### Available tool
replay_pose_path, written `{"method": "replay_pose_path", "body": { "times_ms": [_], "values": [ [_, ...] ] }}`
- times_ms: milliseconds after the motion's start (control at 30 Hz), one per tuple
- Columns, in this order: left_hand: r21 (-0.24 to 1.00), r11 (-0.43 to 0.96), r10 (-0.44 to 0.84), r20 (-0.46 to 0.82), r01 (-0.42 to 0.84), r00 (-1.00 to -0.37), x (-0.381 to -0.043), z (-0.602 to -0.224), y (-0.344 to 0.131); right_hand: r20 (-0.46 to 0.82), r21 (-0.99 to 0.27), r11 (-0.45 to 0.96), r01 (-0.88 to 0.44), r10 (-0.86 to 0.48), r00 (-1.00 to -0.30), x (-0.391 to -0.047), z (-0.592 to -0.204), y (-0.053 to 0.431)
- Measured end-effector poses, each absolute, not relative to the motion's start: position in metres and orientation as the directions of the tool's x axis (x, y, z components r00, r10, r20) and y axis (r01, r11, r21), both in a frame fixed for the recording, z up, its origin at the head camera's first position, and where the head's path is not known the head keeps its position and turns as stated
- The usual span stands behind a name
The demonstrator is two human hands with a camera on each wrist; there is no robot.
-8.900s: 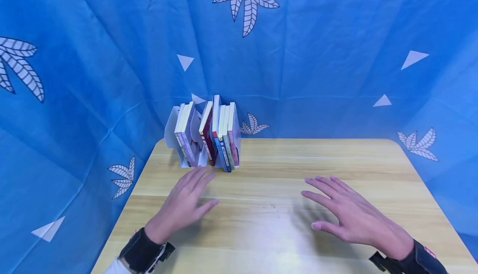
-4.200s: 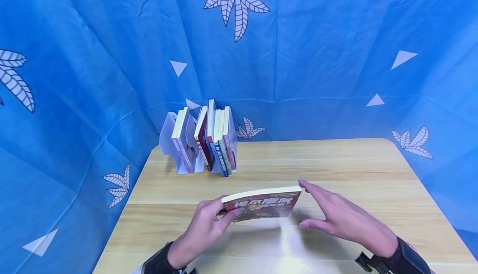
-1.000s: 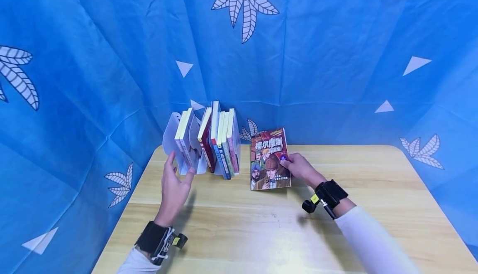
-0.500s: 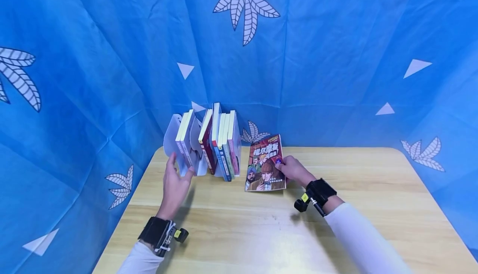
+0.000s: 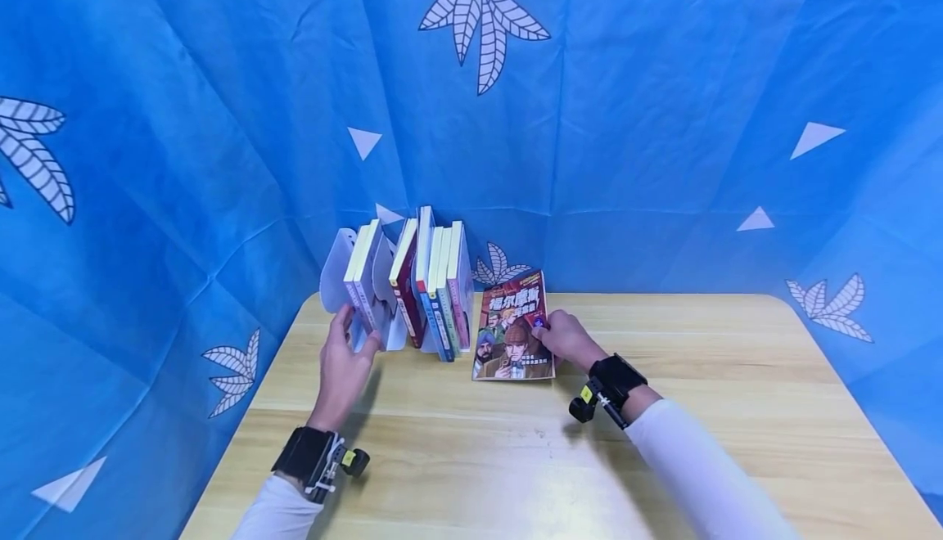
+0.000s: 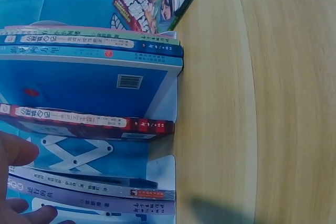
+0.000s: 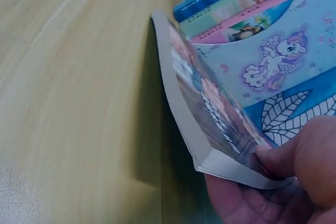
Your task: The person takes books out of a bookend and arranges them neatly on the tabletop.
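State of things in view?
Red-brown illustrated paperback: tilted, held.
Right hand: pinches that paperback.
Left hand: spread, contact unclear.
Pale lilac expandable book rack: standing, extended.
Two pale-spined books: standing, tilted.
Dark red book: standing, tilted.
Blue, green, pink books: standing close together.
Blue patterned fabric backdrop: creased.

Bright head view; duller, hazier wrist views.
White light, apparently from above, leaves glare on the table at the head view's lower centre; soft shadows lie centreward of the left arm and right arm. In the left wrist view, small lettering on the spines is soft, with a blurry shadow at lower centre. In the right wrist view, the book has a dark shadow on its left; pale sheen fills the lower-left corner.
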State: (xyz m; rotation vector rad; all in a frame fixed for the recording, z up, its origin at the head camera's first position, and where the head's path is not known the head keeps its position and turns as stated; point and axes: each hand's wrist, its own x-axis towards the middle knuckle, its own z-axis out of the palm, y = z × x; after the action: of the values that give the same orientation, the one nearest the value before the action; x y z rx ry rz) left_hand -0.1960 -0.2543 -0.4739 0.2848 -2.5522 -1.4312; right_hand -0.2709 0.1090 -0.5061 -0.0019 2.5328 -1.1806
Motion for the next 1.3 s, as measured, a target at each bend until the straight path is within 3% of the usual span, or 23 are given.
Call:
{"method": "replay_pose_path", "body": {
  "times_ms": [433,700,1300],
  "values": [
    [0.883,0.468,-0.246,0.084,-0.042,-0.966,-0.204,-0.483,-0.253,-0.282,-0.599,0.796,0.086,-0.109,-0.953,-0.272,-0.509,0.097],
    [0.890,0.455,-0.241,0.093,-0.028,-0.966,-0.208,-0.483,-0.253,-0.092,-0.487,0.873,-0.038,-0.094,-0.991,-0.269,-0.510,0.096],
    [0.894,0.447,-0.237,0.128,0.009,-0.963,-0.225,-0.487,-0.259,-0.049,-0.543,0.838,-0.054,-0.096,-0.994,-0.267,-0.518,0.102]
  ]
}}
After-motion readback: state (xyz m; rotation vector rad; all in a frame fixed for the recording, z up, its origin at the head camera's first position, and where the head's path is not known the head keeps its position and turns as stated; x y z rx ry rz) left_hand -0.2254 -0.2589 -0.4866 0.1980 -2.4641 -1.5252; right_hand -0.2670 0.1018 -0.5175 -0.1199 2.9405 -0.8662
